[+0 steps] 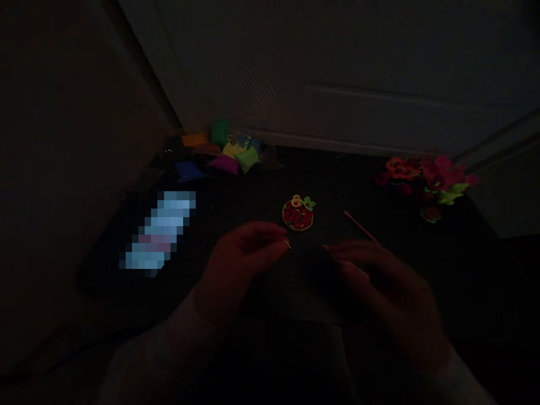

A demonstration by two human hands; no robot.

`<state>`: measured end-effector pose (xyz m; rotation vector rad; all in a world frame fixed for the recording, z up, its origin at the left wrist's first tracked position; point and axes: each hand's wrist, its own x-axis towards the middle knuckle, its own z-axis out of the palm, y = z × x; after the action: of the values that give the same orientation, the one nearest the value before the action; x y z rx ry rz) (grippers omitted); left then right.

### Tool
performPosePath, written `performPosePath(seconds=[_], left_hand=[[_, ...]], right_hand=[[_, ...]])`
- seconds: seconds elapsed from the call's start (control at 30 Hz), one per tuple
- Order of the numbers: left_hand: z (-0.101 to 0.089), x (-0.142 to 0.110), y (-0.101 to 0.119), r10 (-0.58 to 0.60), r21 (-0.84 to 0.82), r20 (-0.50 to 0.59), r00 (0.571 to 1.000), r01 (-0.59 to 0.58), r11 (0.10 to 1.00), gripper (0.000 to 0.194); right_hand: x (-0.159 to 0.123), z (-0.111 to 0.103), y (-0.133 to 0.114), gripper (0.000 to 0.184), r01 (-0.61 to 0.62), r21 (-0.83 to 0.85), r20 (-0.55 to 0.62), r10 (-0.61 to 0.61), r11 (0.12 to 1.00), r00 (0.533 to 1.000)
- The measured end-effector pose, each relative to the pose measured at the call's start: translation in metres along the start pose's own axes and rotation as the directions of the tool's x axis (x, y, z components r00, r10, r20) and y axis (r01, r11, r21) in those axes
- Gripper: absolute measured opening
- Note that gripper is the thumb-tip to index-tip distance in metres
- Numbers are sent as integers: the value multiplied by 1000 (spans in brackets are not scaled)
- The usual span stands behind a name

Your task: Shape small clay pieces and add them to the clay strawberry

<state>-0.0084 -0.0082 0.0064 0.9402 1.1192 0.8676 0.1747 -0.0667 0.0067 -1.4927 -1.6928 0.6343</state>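
In the dim head view, a small round red ornament (297,216) lies on the dark tabletop. It has a yellow rim, green marks, and a yellow and a green flower shape at its top. Just below and left of it, my left hand (247,256) is closed in a pinch, with a thin yellow strip (288,244) showing at the fingertips. My right hand (388,292) is held to the right of the ornament, apart from it. Its fingers reach out to the left with the thumb a little away from them, and I see nothing held there.
A thin pink stick (360,225) lies beyond my right hand. Colourful soft packets (225,163) are heaped at the back left. Pink, red and green flower-like pieces (439,175) stand at the back right. A bright blurred screen (162,230) is at left, before a wall (358,118).
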Motion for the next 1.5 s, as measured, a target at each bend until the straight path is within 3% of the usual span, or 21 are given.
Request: performPosePath(seconds=[0.13,0.27,0.57,1.0,1.5], left_hand=[[2,27,9,57,198,-15,998,-53,979,19],[11,38,4,43,388,-1,999,-39,921,18],[24,45,-3,48,600,-25,999,-23,799,10],[26,47,-9,-40,610,-65,997,71,789,13],[29,47,-12,-21,627,-87,996,71,775,14]], right_hand=[[31,-11,21,11,48,-8,59,-47,999,997],[52,-5,41,12,47,-113,164,-28,992,986],[55,8,56,14,130,-83,194,-112,988,975],[59,24,53,11,258,-183,231,-214,949,949],[60,26,54,14,240,-123,211,-211,963,955]])
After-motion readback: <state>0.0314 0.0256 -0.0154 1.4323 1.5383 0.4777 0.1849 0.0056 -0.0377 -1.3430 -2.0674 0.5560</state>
